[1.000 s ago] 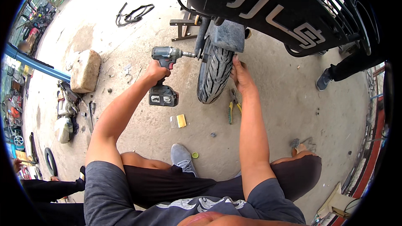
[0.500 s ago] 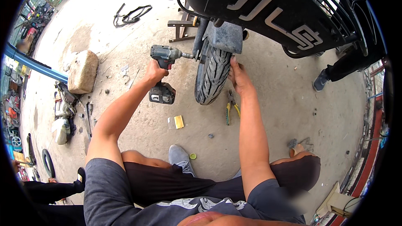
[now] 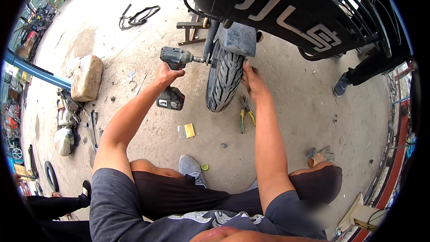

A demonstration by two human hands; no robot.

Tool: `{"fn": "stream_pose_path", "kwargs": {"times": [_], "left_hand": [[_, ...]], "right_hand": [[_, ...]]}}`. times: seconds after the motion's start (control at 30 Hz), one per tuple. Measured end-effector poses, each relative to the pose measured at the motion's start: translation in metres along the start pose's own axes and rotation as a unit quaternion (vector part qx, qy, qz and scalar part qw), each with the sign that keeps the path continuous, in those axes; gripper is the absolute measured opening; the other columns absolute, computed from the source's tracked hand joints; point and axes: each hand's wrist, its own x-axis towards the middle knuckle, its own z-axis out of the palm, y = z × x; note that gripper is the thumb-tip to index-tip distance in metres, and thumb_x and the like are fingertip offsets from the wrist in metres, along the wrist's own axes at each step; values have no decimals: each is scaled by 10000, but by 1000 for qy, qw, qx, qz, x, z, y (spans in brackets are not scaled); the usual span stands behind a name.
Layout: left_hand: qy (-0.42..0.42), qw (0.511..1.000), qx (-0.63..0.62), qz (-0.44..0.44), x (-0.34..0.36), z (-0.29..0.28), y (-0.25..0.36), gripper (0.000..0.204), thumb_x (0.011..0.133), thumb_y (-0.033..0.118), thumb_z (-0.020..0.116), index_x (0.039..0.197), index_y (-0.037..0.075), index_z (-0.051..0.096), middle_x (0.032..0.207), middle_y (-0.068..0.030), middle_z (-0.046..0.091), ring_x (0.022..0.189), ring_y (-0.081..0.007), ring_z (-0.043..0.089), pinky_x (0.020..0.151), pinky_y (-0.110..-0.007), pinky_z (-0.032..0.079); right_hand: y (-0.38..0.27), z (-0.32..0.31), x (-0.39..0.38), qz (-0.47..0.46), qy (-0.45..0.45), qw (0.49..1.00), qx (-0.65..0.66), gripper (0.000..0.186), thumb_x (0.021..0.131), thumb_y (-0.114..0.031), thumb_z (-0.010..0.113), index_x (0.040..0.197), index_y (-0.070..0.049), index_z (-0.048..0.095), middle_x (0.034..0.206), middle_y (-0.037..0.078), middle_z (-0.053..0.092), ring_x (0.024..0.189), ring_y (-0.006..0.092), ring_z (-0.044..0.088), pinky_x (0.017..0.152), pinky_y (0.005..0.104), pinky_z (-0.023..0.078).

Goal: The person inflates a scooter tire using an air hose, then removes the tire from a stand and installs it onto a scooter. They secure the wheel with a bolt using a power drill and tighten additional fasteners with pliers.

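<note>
My left hand (image 3: 167, 75) is wrapped round the grip of a dark cordless impact wrench (image 3: 176, 56). The battery pack hangs below my fist, and the socket end points right, meeting the left side of the wheel near its hub. The black treaded tyre (image 3: 224, 77) stands upright under a dusty front mudguard (image 3: 238, 40). On the wheel's right side my right hand (image 3: 255, 82) is closed, with the thumb up by the tyre's edge. Its fingertips and whatever they grip are hidden by the tyre. Pliers with yellow-green handles (image 3: 245, 113) lie on the ground close to my right wrist.
A black front panel (image 3: 291, 13) of the vehicle overhangs the wheel. A metal stand (image 3: 190, 32) is behind it. A stone block (image 3: 87, 78), a black strap (image 3: 138, 18) and a yellow packet (image 3: 189, 130) lie on the concrete. Another person's shoe (image 3: 341, 85) is at right.
The whole scene has shifted slightly left in the view. Both hands keep their places at the wheel, and the impact wrench stays at the hub.
</note>
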Motion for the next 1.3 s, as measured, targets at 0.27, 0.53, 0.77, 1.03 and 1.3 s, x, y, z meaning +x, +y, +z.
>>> {"fn": "stream_pose_path", "kwargs": {"times": [0.27, 0.53, 0.77, 1.03, 1.3], "left_hand": [[18, 999, 26, -13, -4, 2, 9, 321, 634, 286, 814, 798, 25, 723, 721, -87, 686, 667, -199, 658, 667, -357, 519], [28, 999, 19, -13, -1, 3, 1, 313, 633, 269, 802, 802, 19, 720, 733, -97, 689, 679, -210, 664, 677, -368, 526], [22, 1000, 13, -10, -2, 5, 5, 312, 631, 272, 800, 791, 17, 718, 723, -96, 683, 675, -208, 663, 667, -366, 523], [31, 999, 20, -7, 1, 8, 0, 295, 633, 273, 803, 749, 17, 714, 683, -83, 667, 644, -196, 653, 643, -364, 516], [27, 1000, 10, -5, 3, 10, -7, 281, 649, 262, 798, 730, 12, 697, 641, -69, 646, 597, -165, 615, 610, -351, 498]], "right_hand": [[3, 2, 1, -25, 22, 999, -5, 1277, 691, -831, 658, 1455, 140, 334, 1509, 315, 367, 1453, 410, 289, 1139, 564, 251], [-1, 5, -1, -15, 34, 999, -1, 1286, 690, -836, 652, 1446, 154, 334, 1503, 327, 365, 1451, 416, 288, 1139, 564, 248], [-3, 5, -1, -8, 32, 999, 0, 1289, 696, -836, 646, 1444, 162, 324, 1507, 335, 349, 1449, 419, 287, 1139, 559, 250], [1, 3, 3, -12, 31, 999, 2, 1307, 691, -833, 656, 1433, 186, 310, 1499, 351, 347, 1447, 426, 289, 1140, 558, 255], [-2, 9, -1, -8, 50, 999, -1, 1324, 681, -838, 659, 1437, 186, 299, 1502, 348, 343, 1445, 426, 291, 1140, 560, 253]]}}
